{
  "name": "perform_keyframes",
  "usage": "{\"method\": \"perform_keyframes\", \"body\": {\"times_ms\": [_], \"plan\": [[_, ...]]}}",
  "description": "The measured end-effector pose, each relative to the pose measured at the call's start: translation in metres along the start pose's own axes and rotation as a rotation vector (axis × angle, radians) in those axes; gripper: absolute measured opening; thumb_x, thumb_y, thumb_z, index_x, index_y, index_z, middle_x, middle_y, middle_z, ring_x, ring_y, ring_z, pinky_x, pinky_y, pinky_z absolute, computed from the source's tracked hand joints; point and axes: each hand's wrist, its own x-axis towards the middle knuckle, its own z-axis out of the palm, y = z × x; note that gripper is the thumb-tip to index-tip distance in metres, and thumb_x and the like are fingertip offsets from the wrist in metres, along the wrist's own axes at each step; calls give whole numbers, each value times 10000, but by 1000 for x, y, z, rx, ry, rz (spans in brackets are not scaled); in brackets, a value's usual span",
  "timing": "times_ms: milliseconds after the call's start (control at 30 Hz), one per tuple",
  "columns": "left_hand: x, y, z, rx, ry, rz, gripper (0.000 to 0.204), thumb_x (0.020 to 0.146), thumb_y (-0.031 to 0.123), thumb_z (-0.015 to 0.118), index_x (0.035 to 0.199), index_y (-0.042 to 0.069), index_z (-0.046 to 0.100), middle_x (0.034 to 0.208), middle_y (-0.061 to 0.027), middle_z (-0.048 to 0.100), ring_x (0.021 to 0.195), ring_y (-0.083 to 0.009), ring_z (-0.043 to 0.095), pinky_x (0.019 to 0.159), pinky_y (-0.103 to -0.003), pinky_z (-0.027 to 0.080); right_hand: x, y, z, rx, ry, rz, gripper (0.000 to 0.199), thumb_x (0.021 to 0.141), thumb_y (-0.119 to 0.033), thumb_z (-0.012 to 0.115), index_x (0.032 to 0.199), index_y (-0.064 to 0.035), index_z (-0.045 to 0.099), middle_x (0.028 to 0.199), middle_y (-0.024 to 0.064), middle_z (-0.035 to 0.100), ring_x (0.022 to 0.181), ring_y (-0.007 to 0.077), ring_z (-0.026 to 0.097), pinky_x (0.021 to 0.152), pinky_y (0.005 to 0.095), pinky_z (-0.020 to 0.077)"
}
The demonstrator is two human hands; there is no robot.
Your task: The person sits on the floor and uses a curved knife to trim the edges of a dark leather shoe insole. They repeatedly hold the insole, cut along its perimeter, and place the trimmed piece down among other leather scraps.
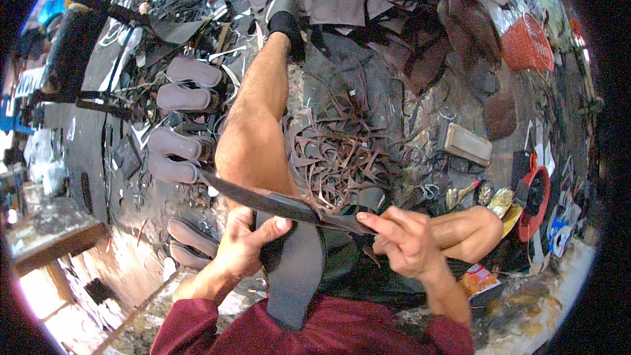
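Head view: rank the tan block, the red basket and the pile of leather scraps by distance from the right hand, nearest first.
From the right hand:
1. Pile of leather scraps, just above the hand, toward the middle.
2. Tan block, up and to the right.
3. Red basket, far upper right.

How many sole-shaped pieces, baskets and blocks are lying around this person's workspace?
Grey shoe soles on the floor: 6
Red basket: 1
Rectangular block: 1
Dark strip held by the left hand and right hand: 1
Total: 9

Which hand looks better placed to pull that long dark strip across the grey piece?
Probably the right hand: its fingers pinch the long dark leather strip's near end, while the left hand presses the grey sole-shaped piece.
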Motion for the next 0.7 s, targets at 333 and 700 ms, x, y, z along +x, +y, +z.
{"method": "perform_keyframes", "body": {"times_ms": [333,700], "plan": [[1,11,10,223,-137,19,331,818,122,810,1104,26,676,1065,-56,696,945,-126,639,809,-290,529,103,-23,-33,-97,-403,-152,461,945,-238,562,1402,-280,516,769,56,584,614,261,631,528,396,534],[-1,-23,76,-335,-5,394,812,813,327,703,1472,95,289,1404,-128,454,1226,-331,515,1018,-492,459,11,-55,-7,286,435,100,475,914,18,500,1385,-25,535,771,93,547,657,202,530,617,306,458]]}}
